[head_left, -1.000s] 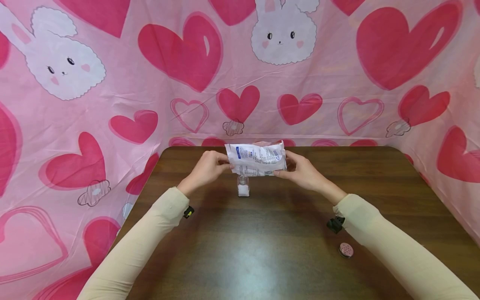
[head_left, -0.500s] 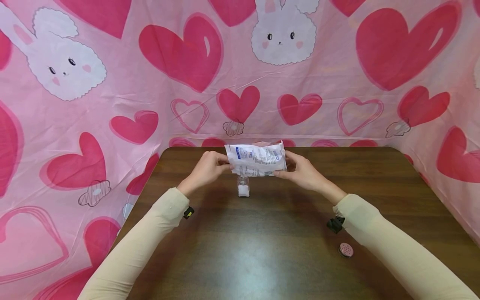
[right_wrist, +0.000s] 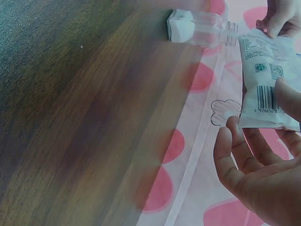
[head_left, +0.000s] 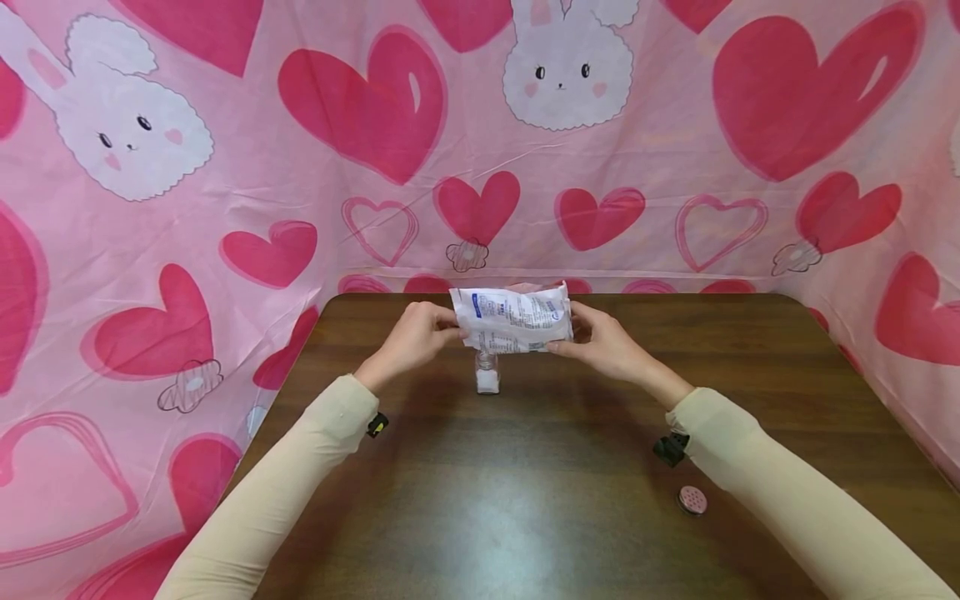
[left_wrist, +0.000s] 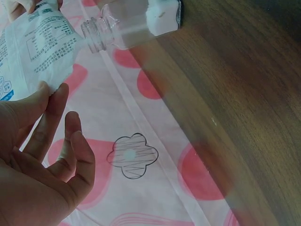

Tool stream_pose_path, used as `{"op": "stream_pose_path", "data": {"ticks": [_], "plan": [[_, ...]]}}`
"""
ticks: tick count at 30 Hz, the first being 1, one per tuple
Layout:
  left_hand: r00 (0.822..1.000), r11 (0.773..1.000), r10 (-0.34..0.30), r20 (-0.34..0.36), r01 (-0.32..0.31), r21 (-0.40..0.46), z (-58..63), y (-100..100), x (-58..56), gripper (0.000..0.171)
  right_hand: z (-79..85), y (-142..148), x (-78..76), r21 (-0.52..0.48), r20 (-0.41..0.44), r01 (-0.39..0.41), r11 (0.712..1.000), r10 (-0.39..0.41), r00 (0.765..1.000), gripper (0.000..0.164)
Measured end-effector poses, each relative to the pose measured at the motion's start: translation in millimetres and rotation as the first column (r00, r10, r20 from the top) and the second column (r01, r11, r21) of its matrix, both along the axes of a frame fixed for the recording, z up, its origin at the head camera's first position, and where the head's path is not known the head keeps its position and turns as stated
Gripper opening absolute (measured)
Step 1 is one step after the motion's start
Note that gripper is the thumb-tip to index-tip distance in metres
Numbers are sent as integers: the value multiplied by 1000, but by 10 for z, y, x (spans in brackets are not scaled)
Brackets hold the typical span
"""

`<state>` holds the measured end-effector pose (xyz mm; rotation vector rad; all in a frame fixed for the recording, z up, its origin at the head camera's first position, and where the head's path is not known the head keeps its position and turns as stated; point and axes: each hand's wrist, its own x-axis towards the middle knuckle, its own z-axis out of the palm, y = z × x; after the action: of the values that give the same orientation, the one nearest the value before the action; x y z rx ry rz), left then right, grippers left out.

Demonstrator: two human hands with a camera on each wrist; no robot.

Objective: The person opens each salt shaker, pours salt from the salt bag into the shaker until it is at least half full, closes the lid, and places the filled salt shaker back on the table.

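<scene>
Both hands hold a white printed packet (head_left: pixel 513 318) sideways in the air, just above a small clear jar (head_left: pixel 487 383). My left hand (head_left: pixel 415 339) pinches its left corner between thumb and fingers. At the other end, my right hand (head_left: pixel 609 343) grips the packet with the thumb on the printed face. In the left wrist view the jar (left_wrist: pixel 129 26) has a threaded, uncapped neck, close to the packet's edge. White material fills the jar's (right_wrist: pixel 195 28) lower part in the right wrist view. Whether anything is flowing out cannot be seen.
A pink lid with small holes (head_left: pixel 692 500) lies on the brown wooden table (head_left: pixel 450 492), near the right forearm. Pink cloth (head_left: pixel 480 125) with hearts and rabbits hangs behind and at both sides of the table. Each wrist carries a small black device (head_left: pixel 671 448).
</scene>
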<state>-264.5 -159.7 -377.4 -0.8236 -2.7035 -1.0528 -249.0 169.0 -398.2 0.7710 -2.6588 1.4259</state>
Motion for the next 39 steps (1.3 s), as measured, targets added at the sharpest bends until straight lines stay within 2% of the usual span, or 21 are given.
{"op": "stream_pose_path", "data": {"ticks": [19,39], "plan": [[1000,1000,-14,-16,14,-4,25,-3,-50,7,6,-1,-26,-7,-2,10,1000,-10,1000,58],[1000,1000,-15,9,15,9,35,1,-78,8,35,-16,-23,-4,8,18,1000,-18,1000,59]]}}
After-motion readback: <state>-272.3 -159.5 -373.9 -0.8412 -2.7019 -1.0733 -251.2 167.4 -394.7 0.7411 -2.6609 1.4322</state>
